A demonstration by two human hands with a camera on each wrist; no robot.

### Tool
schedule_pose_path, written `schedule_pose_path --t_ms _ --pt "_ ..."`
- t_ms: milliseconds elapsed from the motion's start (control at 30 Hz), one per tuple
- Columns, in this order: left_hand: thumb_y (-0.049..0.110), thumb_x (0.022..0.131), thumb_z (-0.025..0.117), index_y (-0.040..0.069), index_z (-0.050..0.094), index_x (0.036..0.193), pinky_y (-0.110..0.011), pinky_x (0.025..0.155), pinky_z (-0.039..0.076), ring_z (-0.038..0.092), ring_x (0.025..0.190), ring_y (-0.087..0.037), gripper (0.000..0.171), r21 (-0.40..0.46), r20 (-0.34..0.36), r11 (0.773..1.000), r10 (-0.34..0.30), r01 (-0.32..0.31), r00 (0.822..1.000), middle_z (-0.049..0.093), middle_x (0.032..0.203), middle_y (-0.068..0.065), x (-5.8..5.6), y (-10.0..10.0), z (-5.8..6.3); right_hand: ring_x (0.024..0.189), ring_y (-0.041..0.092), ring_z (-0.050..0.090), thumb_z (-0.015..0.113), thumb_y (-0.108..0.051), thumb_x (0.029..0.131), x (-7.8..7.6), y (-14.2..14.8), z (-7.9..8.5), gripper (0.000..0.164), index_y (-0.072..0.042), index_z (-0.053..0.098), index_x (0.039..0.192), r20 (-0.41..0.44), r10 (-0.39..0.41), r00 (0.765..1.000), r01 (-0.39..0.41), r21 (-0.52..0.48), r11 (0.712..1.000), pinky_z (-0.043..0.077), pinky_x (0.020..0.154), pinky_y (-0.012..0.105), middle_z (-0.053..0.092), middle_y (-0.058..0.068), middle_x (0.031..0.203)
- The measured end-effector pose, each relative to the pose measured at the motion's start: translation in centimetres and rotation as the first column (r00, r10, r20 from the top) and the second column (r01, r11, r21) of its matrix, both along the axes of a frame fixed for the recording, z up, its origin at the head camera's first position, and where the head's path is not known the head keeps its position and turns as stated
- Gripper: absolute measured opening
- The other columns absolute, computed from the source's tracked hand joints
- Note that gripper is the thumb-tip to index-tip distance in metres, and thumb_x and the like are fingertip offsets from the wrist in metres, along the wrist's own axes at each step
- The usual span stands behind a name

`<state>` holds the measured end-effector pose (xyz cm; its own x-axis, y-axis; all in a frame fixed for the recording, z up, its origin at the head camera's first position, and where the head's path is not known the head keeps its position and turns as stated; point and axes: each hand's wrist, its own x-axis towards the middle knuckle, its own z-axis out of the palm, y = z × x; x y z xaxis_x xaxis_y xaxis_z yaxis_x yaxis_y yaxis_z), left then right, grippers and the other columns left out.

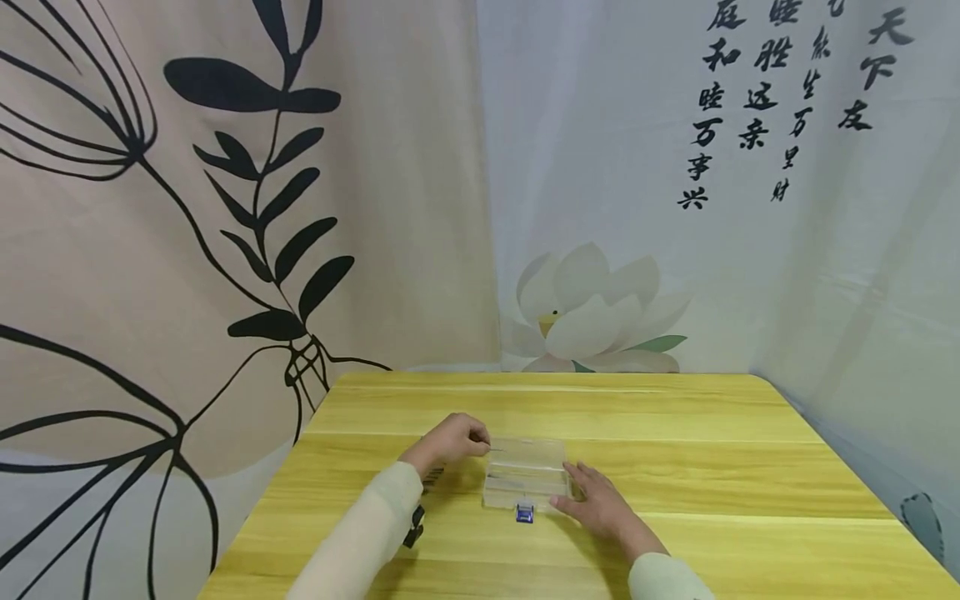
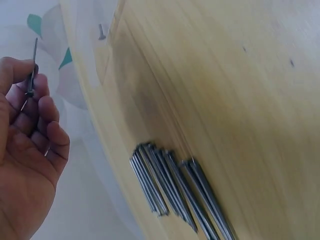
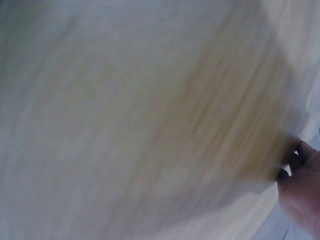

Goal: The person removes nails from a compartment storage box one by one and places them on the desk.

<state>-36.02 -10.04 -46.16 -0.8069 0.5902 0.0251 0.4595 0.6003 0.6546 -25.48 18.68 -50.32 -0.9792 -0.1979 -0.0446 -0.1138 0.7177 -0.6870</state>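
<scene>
A clear plastic box (image 1: 527, 483) with its lid (image 1: 527, 452) raised at the back lies on the table. My left hand (image 1: 453, 437) is over the box's back left corner. In the left wrist view, this hand pinches a thin dark nail (image 2: 34, 57) between thumb and fingers, its head near the middle of the fingers. A small nail (image 2: 102, 32) shows at the box. My right hand (image 1: 600, 502) rests against the box's right side, fingers extended along the edge and thumb at the front corner. The right wrist view is blurred and shows only part of this hand (image 3: 302, 185).
Several dark nails (image 2: 175, 187) of different lengths lie in a row on the wooden table (image 1: 712, 467), left of the box and partly under my left forearm in the head view. A blue-and-white label (image 1: 524, 513) is at the box's front edge. A printed curtain (image 1: 420, 208) hangs behind.
</scene>
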Motion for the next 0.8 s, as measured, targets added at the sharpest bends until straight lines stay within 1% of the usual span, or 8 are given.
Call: schedule_pose_path --t_ms 100,233,433,500,567,700,800 --pt "0.012 0.097 0.065 0.005 0.075 0.1 -0.033 0.07 0.049 0.055 0.074 -0.011 0.012 0.019 0.0 1.0 0.011 -0.011 1.0 0.067 0.089 0.004 -0.1 -0.7 0.1 0.14 0.054 0.021 0.065 -0.046 0.094 0.0 0.0 0.1 0.075 -0.006 0.039 0.152 0.003 -0.001 1.0 0.001 -0.002 1.0 0.018 0.106 0.072 0.028 0.027 0.155" --pt "0.014 0.098 0.064 0.003 0.074 0.102 -0.033 0.067 0.047 0.052 0.072 -0.013 0.015 0.057 0.026 0.998 0.025 -0.027 0.999 0.067 0.089 0.003 -0.1 -1.7 0.3 0.14 0.054 0.021 0.065 -0.045 0.094 0.0 0.0 0.2 0.075 -0.006 0.039 0.152 0.007 -0.003 1.0 0.004 -0.003 1.0 0.018 0.105 0.072 0.028 0.027 0.156" --pt "0.015 0.098 0.065 0.001 0.072 0.1 -0.033 0.065 0.046 0.052 0.073 -0.015 0.016 0.101 0.055 0.994 0.038 -0.043 0.998 0.065 0.087 0.001 0.1 -3.1 0.5 0.14 0.055 0.021 0.066 -0.045 0.094 -0.1 0.0 0.0 0.075 -0.006 0.039 0.152 0.007 -0.003 1.0 0.004 -0.003 1.0 0.018 0.105 0.073 0.028 0.027 0.155" --pt "0.016 0.098 0.065 0.003 0.073 0.099 -0.034 0.066 0.046 0.052 0.073 -0.017 0.015 0.116 0.068 0.992 0.049 -0.056 0.997 0.065 0.088 -0.002 0.2 -3.6 0.6 0.14 0.054 0.02 0.066 -0.046 0.094 -0.1 0.0 -0.1 0.075 -0.007 0.039 0.152 0.006 -0.005 1.0 0.005 -0.005 1.0 0.018 0.105 0.072 0.028 0.027 0.156" --pt "0.016 0.098 0.064 0.002 0.072 0.099 -0.034 0.066 0.046 0.052 0.073 -0.017 0.016 0.13 0.075 0.989 0.053 -0.063 0.996 0.066 0.09 -0.008 0.3 -4.1 0.6 0.14 0.055 0.02 0.066 -0.046 0.094 -0.1 0.1 -0.1 0.075 -0.006 0.039 0.152 0.004 -0.005 1.0 0.005 -0.005 1.0 0.018 0.105 0.073 0.028 0.027 0.155" --pt "0.017 0.099 0.064 0.001 0.071 0.101 -0.035 0.066 0.045 0.05 0.072 -0.018 0.019 0.149 0.095 0.985 0.071 -0.085 0.993 0.066 0.092 -0.013 0.7 -5.3 0.6 0.14 0.054 0.021 0.066 -0.045 0.094 -0.1 0.1 -0.1 0.074 -0.006 0.04 0.151 0.003 -0.009 1.0 0.009 -0.009 1.0 0.018 0.105 0.073 0.028 0.027 0.155" --pt "0.018 0.099 0.063 0.001 0.071 0.101 -0.036 0.066 0.044 0.05 0.073 -0.021 0.019 0.157 0.106 0.982 0.092 -0.108 0.99 0.066 0.093 -0.013 1.1 -6.3 0.4 0.14 0.054 0.021 0.066 -0.046 0.093 -0.1 0.1 -0.1 0.075 -0.007 0.039 0.152 0.006 -0.011 1.0 0.011 -0.01 1.0 0.018 0.106 0.072 0.028 0.026 0.156"
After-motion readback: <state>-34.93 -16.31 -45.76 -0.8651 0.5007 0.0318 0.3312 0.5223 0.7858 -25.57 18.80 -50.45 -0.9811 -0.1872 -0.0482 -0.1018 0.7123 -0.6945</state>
